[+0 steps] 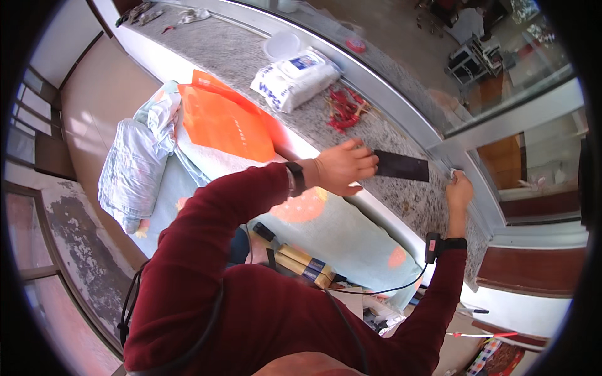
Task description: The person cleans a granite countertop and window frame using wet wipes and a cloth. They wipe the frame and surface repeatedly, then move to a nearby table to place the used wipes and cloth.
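My left hand (342,166) reaches over the speckled granite ledge (251,56) and is closed on one end of a flat black rectangular piece (402,166), which lies low over the stone. My right hand (459,189) is at the ledge's right end, pressed to the metal window frame (401,103), fingers pinched on a small white scrap (453,172). Both arms wear dark red sleeves and black wrist bands. A cable runs from the right band.
On the ledge lie red chillies (345,106), a white sack (295,78), a white bowl (282,45) and a red lid (356,45). Below it, a bed holds an orange bag (226,122), folded pale bedding (135,163) and a yellow and blue packet (307,263).
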The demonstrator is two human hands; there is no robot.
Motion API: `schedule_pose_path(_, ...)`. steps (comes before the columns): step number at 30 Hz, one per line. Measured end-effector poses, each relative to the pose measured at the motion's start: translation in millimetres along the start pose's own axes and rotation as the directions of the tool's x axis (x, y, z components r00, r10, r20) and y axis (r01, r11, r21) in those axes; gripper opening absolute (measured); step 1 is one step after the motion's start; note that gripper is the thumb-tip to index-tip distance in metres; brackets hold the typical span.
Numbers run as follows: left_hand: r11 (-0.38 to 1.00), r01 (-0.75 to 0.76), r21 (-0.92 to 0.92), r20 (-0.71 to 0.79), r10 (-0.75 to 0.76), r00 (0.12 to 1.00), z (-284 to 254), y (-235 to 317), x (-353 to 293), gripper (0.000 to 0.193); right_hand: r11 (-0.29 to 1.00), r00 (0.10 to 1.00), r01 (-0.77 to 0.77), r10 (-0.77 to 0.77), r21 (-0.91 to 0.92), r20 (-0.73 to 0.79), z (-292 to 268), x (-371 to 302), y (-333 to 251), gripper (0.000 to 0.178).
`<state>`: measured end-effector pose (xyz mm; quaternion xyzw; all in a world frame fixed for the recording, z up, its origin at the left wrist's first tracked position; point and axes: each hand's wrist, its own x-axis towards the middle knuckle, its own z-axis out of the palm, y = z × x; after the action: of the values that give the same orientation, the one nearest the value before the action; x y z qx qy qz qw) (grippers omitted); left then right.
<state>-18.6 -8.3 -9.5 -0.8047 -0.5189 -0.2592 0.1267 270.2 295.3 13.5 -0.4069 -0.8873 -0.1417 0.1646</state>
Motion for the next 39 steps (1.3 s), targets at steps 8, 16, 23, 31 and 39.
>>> schedule_pose_path(8,0.999,-0.019,-0.044,-0.108,0.014,0.994,10.1,-8.9,-6.3,0.054,0.730,0.909,-0.328,0.416,0.600,-0.008,-6.1,8.4,-34.3,0.016)
schedule_pose_path(16,0.999,0.012,-0.048,-0.042,-0.014,0.999,3.2,-4.9,0.4,0.051,-0.326,0.869,-0.224,0.359,0.918,0.340,-94.4,-54.5,-91.5,0.025)
schedule_pose_path(23,0.957,-0.074,-0.281,-0.174,0.025,0.984,-9.6,-7.5,-3.4,0.058,-0.079,0.850,-0.283,0.441,0.956,0.288,-119.3,-66.3,-173.0,0.025)
schedule_pose_path(31,0.910,-0.119,-0.397,-0.496,-0.104,0.862,-74.2,-37.6,-64.1,0.039,0.100,0.925,-0.135,0.370,0.986,0.088,-129.7,-27.7,-261.3,0.022)
schedule_pose_path(39,0.717,0.673,-0.183,-0.703,-0.574,0.421,-138.7,-187.6,-167.2,0.022,-0.130,0.949,-0.130,-0.305,0.983,0.086,-165.5,111.8,-479.9,0.046)
